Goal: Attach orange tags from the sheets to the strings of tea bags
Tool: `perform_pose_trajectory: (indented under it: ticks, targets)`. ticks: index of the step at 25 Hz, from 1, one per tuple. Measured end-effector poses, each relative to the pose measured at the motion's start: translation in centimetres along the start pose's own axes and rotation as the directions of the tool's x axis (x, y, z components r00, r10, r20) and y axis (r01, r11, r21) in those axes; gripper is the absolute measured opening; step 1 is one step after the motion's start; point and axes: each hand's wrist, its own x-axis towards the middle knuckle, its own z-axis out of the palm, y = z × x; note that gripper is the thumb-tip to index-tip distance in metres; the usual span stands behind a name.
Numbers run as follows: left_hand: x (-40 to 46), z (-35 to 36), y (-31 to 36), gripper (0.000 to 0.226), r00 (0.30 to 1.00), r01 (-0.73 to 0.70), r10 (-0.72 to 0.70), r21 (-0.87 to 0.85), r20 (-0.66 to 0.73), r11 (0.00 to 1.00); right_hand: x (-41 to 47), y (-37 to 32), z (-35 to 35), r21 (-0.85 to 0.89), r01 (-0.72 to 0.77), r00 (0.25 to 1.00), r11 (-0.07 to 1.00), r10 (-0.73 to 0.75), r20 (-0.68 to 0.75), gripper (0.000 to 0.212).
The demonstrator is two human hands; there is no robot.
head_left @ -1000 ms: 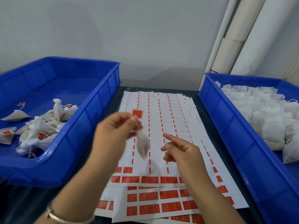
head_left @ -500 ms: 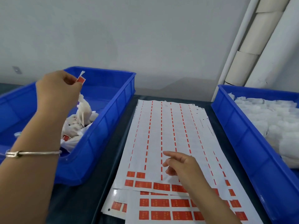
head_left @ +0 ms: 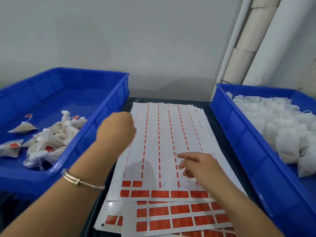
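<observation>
The sheets (head_left: 164, 151) lie in a loose stack on the dark table (head_left: 217, 127), and every position below is given relative to them. The top sheet is glossy white backing paper, mostly peeled: only thin dashed orange lines run down its length, with a few rows of orange tags (head_left: 159, 194) left at its near end. The tags are flat rectangles, some short and nearly square, others wide. More rows show on the sheets fanned out beneath, toward me.

My left hand (head_left: 118, 129) hangs over the left edge of the sheets, blurred. I see only its back, so I cannot tell how its fingers lie or whether they hold anything. A thin metal bangle (head_left: 80, 181) circles that wrist.

My right hand (head_left: 198, 165) hovers over the right half of the top sheet — forefinger extended, the other fingers loosely bent, gripping nothing.

Left of the sheets stands a blue plastic bin (head_left: 109, 106) with smooth moulded walls. Inside it lies a small heap of tagged tea bags (head_left: 49, 144) — white mesh pouches, pyramid-shaped, with orange tags among them.

Right of the sheets, a second blue bin (head_left: 239, 134) holds a dense pile of white tea bags (head_left: 280, 127), soft and crumpled.
</observation>
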Motion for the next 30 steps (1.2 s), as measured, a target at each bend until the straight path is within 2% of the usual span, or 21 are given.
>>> perform_pose_trajectory:
  ticks: [4,6,8,9,10,11,12,13,15,17,19,21,23,26,28,30]
  targets:
    - [-1.3,4.4,5.7,0.008,0.982,-0.130,0.138,-0.063,0.132,0.989,-1.6,-1.4,-6.6,-0.095,0.064,0.990,0.993,-0.075,-0.116,0.027]
    - [-2.1,6.0,7.8,0.010,0.963,-0.215,0.224,-0.074,0.148,0.974,-2.2,-1.3,-11.6,-0.090,0.065,0.956,0.994,-0.088,-0.281,0.035]
    - [-3.4,7.2,9.3,0.014,0.932,-0.296,0.310,-0.101,0.190,0.950,-2.1,-0.1,-16.8,-0.174,-0.088,0.899,0.981,0.002,-0.439,0.035]
    - [-4.0,7.8,9.8,0.017,0.911,-0.325,0.344,-0.120,0.226,0.938,-1.9,0.9,-18.9,-0.289,-0.220,0.890,0.932,0.071,-0.451,0.032]
    - [-4.6,8.4,10.2,0.019,0.890,-0.349,0.373,-0.135,0.263,0.927,-1.6,2.4,-20.8,-0.465,-0.340,0.907,0.817,0.155,-0.391,0.030]
    - [-5.2,8.8,10.5,0.021,0.872,-0.368,0.394,-0.143,0.289,0.919,-1.3,4.0,-21.9,-0.644,-0.383,0.924,0.662,0.261,-0.280,0.036]
    - [-5.6,9.1,10.6,0.023,0.860,-0.381,0.409,-0.147,0.307,0.913,-1.2,5.4,-22.3,-0.772,-0.358,0.911,0.526,0.377,-0.165,0.048]
    - [-5.9,9.3,10.8,0.024,0.850,-0.392,0.418,-0.147,0.319,0.908,-1.1,6.8,-22.3,-0.834,-0.309,0.875,0.457,0.481,-0.061,0.055]
    - [-6.4,9.5,11.1,0.026,0.839,-0.406,0.430,-0.142,0.333,0.903,-1.4,8.0,-21.3,-0.820,-0.280,0.797,0.500,0.597,0.091,0.044]
    - [-6.6,9.5,11.2,0.026,0.836,-0.412,0.434,-0.138,0.336,0.900,-1.4,8.6,-20.7,-0.816,-0.227,0.792,0.531,0.589,0.163,0.031]
    - [-6.7,9.5,11.1,0.026,0.837,-0.404,0.428,-0.142,0.340,0.904,-1.4,8.7,-21.0,-0.851,-0.198,0.776,0.487,0.608,0.168,0.025]
    - [-6.8,9.4,11.0,0.026,0.837,-0.399,0.422,-0.139,0.347,0.906,-1.5,8.4,-21.3,-0.880,-0.135,0.738,0.456,0.639,0.218,0.025]
    - [-6.9,9.4,11.0,0.027,0.832,-0.409,0.430,-0.134,0.351,0.902,-1.7,8.7,-21.8,-0.858,-0.116,0.724,0.500,0.634,0.272,0.030]
    - [-7.2,9.3,11.0,0.028,0.826,-0.422,0.442,-0.136,0.350,0.896,-2.0,9.9,-22.9,-0.834,-0.145,0.803,0.533,0.556,0.215,0.016]
    - [-7.4,9.2,10.8,0.028,0.826,-0.423,0.444,-0.139,0.348,0.895,-2.1,11.0,-24.1,-0.849,-0.153,0.864,0.507,0.485,0.134,0.027]
    - [-7.5,9.1,10.5,0.029,0.832,-0.416,0.438,-0.138,0.342,0.899,-2.6,11.5,-25.3,-0.836,-0.149,0.913,0.528,0.398,0.088,0.025]
